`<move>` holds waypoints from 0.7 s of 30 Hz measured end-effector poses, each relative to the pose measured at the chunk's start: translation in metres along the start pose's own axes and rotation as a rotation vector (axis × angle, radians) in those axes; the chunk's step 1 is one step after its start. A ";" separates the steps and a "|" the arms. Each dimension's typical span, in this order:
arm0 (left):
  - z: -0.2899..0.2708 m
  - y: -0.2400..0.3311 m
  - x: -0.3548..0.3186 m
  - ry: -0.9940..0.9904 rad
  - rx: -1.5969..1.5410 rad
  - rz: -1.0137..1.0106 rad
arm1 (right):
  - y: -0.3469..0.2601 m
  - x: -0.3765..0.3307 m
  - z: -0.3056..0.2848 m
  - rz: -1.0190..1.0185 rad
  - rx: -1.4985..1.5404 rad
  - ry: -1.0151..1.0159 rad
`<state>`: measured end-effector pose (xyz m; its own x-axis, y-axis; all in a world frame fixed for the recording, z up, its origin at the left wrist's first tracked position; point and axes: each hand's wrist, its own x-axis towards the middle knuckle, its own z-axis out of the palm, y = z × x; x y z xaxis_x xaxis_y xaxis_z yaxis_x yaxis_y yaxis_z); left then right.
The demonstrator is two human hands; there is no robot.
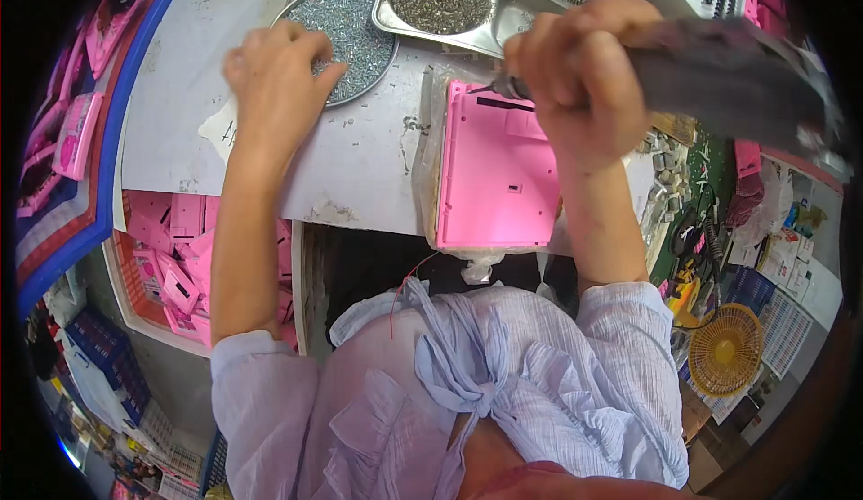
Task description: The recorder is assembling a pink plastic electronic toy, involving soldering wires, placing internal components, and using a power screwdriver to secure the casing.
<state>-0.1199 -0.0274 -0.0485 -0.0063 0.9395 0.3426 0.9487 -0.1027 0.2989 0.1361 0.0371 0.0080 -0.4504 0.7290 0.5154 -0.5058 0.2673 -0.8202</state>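
Note:
My left hand (280,73) is over the rim of a round metal dish (394,55) of small silvery screws (346,28). Its fingers are bent and slightly blurred, with a gap between thumb and forefinger; the palm side is hidden. In my right hand (589,77) is a dark electric screwdriver (728,73), lying almost level and smeared by motion. Its thin bit (485,89) points left, over the top edge of a pink plastic housing (499,172). The housing lies flat on a plastic-wrapped support (431,176) at the table's front edge.
A metal tray (493,37) of brownish small parts stands beyond the dish. Pink plastic pieces fill a bin (180,262) below the table at left. Small metal blocks (663,181) lie to the right, near a yellow basket (725,349). A blue-edged rack (135,77) borders the left.

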 end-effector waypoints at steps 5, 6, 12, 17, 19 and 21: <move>0.008 -0.004 -0.005 0.012 -0.077 -0.016 | 0.019 0.000 0.005 0.060 0.002 0.025; 0.011 -0.007 -0.006 0.040 -0.094 -0.013 | 0.022 0.000 0.007 0.051 -0.034 0.030; 0.013 -0.005 -0.003 0.026 -0.077 -0.036 | 0.027 -0.002 0.021 0.076 -0.298 0.163; 0.010 -0.005 -0.008 0.060 -0.173 0.033 | 0.001 -0.002 0.020 0.017 -0.115 -0.041; 0.007 0.001 -0.012 0.048 -0.262 0.023 | 0.002 -0.011 0.020 0.029 -0.129 -0.053; 0.003 0.013 -0.018 0.031 -0.457 -0.005 | 0.007 -0.018 0.022 0.051 -0.310 -0.025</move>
<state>-0.1059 -0.0448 -0.0538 -0.0270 0.9307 0.3647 0.7119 -0.2382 0.6607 0.1250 0.0118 -0.0017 -0.4895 0.7316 0.4745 -0.2354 0.4131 -0.8797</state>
